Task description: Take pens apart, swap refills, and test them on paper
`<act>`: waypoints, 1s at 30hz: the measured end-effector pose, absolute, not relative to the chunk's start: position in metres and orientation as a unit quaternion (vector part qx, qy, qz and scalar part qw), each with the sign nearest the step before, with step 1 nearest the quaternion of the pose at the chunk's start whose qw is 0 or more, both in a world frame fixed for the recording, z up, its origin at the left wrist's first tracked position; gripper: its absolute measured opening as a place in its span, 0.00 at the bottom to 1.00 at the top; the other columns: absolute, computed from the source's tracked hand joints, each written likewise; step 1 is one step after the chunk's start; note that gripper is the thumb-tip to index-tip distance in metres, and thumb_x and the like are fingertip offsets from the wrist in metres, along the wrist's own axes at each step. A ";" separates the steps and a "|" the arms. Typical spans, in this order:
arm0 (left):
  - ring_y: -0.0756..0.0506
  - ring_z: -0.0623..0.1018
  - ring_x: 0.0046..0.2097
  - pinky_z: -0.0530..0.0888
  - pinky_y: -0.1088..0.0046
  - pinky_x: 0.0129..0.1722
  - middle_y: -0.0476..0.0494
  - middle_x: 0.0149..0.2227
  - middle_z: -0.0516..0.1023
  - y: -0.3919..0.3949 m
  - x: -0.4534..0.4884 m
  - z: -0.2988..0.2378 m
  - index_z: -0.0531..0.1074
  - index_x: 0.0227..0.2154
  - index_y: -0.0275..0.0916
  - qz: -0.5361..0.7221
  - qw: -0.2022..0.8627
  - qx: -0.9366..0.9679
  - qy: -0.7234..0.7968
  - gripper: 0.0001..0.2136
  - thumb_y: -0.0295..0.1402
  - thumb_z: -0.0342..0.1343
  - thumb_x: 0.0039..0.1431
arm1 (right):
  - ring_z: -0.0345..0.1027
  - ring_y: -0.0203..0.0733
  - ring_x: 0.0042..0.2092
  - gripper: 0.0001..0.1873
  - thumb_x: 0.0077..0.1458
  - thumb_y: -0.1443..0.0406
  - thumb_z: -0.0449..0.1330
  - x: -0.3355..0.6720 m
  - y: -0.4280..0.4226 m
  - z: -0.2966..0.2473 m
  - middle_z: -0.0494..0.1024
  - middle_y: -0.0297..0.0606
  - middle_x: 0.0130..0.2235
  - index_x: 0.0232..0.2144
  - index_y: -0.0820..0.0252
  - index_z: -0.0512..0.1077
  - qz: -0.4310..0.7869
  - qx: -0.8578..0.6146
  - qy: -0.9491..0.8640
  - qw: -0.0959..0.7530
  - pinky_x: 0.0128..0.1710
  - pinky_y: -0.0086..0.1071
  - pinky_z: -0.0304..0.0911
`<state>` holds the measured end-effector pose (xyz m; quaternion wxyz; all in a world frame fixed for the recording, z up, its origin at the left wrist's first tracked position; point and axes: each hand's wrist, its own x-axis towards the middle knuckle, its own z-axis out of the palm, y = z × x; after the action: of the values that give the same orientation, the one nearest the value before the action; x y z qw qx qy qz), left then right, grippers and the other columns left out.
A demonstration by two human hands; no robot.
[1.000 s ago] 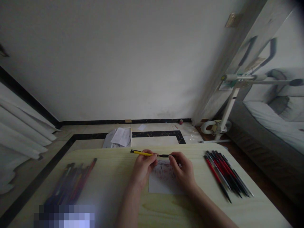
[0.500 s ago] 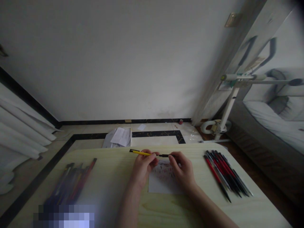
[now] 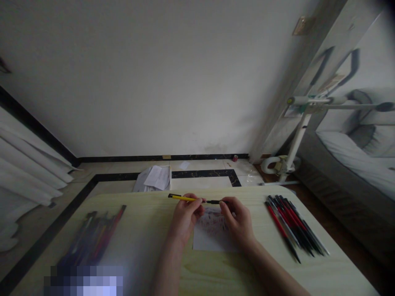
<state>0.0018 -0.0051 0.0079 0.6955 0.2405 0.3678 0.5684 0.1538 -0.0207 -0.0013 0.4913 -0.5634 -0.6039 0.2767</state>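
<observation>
Over the middle of the table, my left hand (image 3: pixel 187 213) is closed around a yellow pen (image 3: pixel 186 198) whose black clip end points left. My right hand (image 3: pixel 237 218) pinches a slim black pen part (image 3: pixel 213 202) in line with the pen. Their ends meet or nearly meet between the hands; I cannot tell whether they are joined. Below both hands lies a white sheet of paper (image 3: pixel 212 240) with dark and reddish scribbles. To the right is a bunch of red, black and clear pens (image 3: pixel 288 222). Another group of pens (image 3: pixel 95 234) at the left looks blurred.
The pale wooden table (image 3: pixel 212 271) has rounded far corners. Beyond it, a stack of papers (image 3: pixel 157 177) rests on the floor by the wall. At right stand a white exercise frame (image 3: pixel 298 139) and a grey sofa (image 3: pixel 345 160); a white curtain (image 3: pixel 27 164) hangs at left.
</observation>
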 end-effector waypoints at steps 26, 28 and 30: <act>0.53 0.72 0.24 0.66 0.77 0.24 0.43 0.32 0.76 -0.005 0.001 0.009 0.62 0.29 0.37 0.559 0.706 0.222 0.375 0.13 0.31 0.61 0.42 | 0.61 0.35 0.23 0.11 0.53 0.59 0.54 0.155 -0.020 -0.003 0.69 0.33 0.21 0.30 0.61 0.67 0.279 -0.558 -0.600 0.500 0.22 0.27 0.58; 0.53 0.72 0.24 0.66 0.77 0.25 0.43 0.32 0.76 -0.005 0.001 0.009 0.62 0.28 0.37 0.559 0.706 0.225 0.371 0.13 0.31 0.61 0.43 | 0.62 0.35 0.23 0.10 0.53 0.59 0.54 0.155 -0.020 -0.003 0.69 0.33 0.22 0.30 0.61 0.67 0.284 -0.559 -0.597 0.500 0.22 0.27 0.58; 0.53 0.71 0.24 0.66 0.77 0.24 0.44 0.32 0.76 -0.005 0.001 0.008 0.62 0.28 0.37 0.559 0.707 0.227 0.369 0.13 0.31 0.61 0.43 | 0.62 0.35 0.24 0.10 0.53 0.59 0.54 0.155 -0.020 -0.003 0.69 0.33 0.22 0.30 0.61 0.67 0.288 -0.561 -0.592 0.501 0.23 0.27 0.58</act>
<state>0.0012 -0.0047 0.0081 0.7066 0.2275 0.3692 0.5592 0.1547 -0.0203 -0.0034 0.5009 -0.5614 -0.5922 0.2884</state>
